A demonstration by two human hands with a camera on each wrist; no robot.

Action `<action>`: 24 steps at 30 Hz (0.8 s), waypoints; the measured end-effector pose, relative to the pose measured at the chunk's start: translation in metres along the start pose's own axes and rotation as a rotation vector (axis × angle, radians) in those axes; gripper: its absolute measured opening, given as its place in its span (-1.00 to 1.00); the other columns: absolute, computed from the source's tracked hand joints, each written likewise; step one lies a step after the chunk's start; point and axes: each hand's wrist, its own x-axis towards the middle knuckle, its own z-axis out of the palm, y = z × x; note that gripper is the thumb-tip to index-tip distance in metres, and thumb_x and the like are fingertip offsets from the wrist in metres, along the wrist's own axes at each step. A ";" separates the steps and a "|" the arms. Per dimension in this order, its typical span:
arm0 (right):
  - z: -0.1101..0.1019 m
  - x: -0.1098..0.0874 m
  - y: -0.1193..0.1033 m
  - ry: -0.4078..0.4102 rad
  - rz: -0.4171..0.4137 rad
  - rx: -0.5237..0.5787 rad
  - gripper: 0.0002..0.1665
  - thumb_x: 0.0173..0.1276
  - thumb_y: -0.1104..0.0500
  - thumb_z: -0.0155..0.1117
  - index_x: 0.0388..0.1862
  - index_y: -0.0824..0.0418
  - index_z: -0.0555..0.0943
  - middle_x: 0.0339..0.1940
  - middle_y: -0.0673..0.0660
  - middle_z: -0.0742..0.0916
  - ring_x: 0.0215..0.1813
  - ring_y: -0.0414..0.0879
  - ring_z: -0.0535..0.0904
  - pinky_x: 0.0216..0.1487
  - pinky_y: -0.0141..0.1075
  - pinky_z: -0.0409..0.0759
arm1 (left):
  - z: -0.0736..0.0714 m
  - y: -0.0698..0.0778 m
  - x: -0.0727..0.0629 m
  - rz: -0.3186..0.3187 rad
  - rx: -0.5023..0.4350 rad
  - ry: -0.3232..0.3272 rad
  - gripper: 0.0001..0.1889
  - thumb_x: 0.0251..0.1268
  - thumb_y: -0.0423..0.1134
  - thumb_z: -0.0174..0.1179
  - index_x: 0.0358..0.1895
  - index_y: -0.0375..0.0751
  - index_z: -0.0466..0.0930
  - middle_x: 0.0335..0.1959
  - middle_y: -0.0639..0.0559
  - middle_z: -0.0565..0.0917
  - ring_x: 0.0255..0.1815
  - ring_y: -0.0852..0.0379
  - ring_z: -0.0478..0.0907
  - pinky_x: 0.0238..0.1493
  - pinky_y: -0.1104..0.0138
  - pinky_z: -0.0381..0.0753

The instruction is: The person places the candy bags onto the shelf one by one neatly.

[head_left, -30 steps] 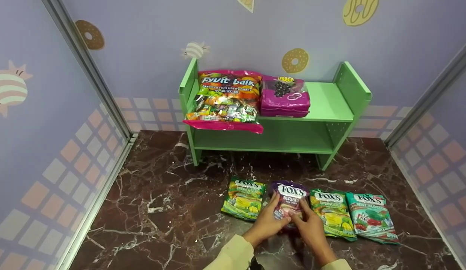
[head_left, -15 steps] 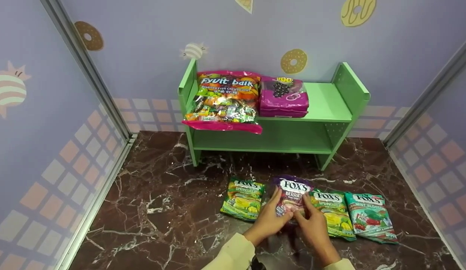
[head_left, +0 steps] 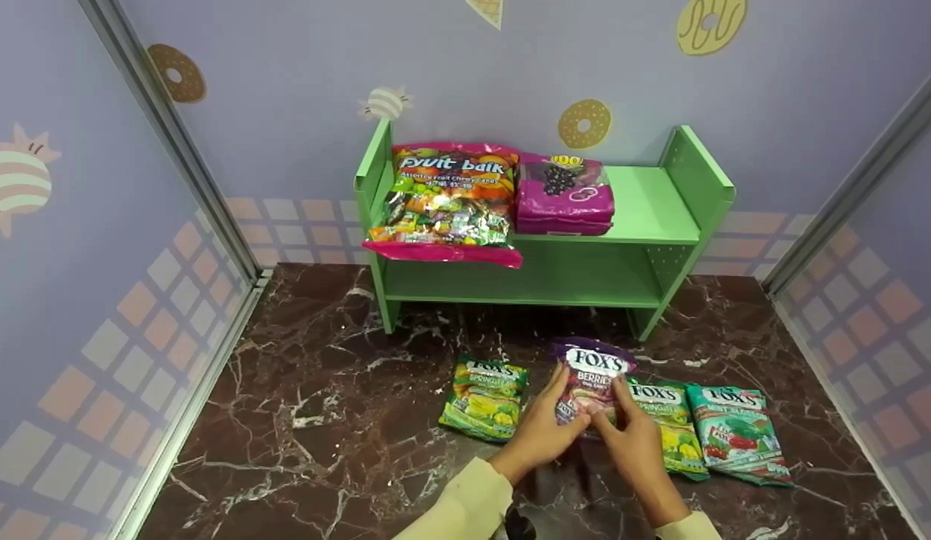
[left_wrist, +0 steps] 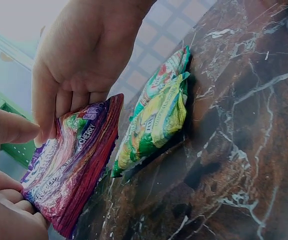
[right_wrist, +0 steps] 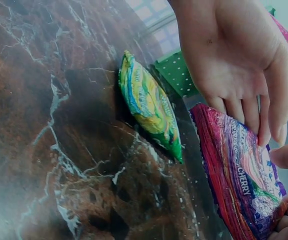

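Observation:
A purple FOX'S Berries candy bag is gripped between both hands, tilted, with its front facing up. My left hand holds its left edge, thumb on the front and fingers curled behind. On the opposite edge, my right hand grips it the same way. From the left wrist view, the bag's red bottom edge hangs above the dark marble surface. The right wrist view has the fingers of the left hand tucked behind the bag. Part of a green FOX'S Springtea bag is covered by the right hand.
Another Springtea bag lies to the left, and a teal Mint Blossom bag to the far right. Behind stands a green two-tier shelf. Its top bears a Fyuit Baik candy bag and a magenta grape-picture pack.
Both hands have carried the Berries bag up off the surface, forward and slightly right. It now overlaps the right-hand Springtea bag in the head view.

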 end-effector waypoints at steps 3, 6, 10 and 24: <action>-0.004 0.001 -0.003 -0.012 0.000 0.006 -0.18 0.37 0.06 0.27 0.51 0.22 0.19 0.53 0.18 0.22 0.48 0.10 0.27 0.42 -0.05 0.31 | -0.001 0.002 0.001 0.003 -0.017 0.000 -0.18 0.25 -0.11 0.20 0.54 -0.11 0.03 0.57 -0.01 0.06 0.51 -0.08 0.17 0.46 0.00 0.23; -0.009 0.003 -0.005 -0.018 -0.008 0.012 -0.16 0.37 0.03 0.28 0.52 0.19 0.17 0.55 0.13 0.19 0.50 0.07 0.25 0.43 -0.10 0.29 | -0.001 0.005 0.003 0.024 -0.026 0.026 -0.20 0.26 -0.10 0.20 0.53 -0.11 0.06 0.56 -0.02 0.09 0.51 -0.06 0.18 0.46 0.04 0.23; -0.015 0.004 -0.010 -0.011 -0.013 0.009 -0.16 0.37 0.04 0.28 0.53 0.15 0.16 0.56 0.08 0.18 0.49 0.01 0.25 0.41 -0.16 0.28 | -0.002 0.011 0.005 0.054 -0.036 0.058 -0.23 0.26 -0.11 0.21 0.52 -0.12 0.11 0.55 -0.04 0.13 0.50 -0.04 0.21 0.47 0.09 0.23; -0.030 0.007 -0.022 0.028 -0.046 0.002 -0.17 0.37 0.00 0.26 0.53 0.10 0.16 0.55 0.11 0.18 0.47 0.01 0.30 0.35 -0.23 0.36 | -0.009 0.031 0.014 0.082 -0.013 0.053 -0.23 0.26 -0.14 0.22 0.52 -0.11 0.10 0.56 0.05 0.10 0.49 0.05 0.21 0.48 0.20 0.23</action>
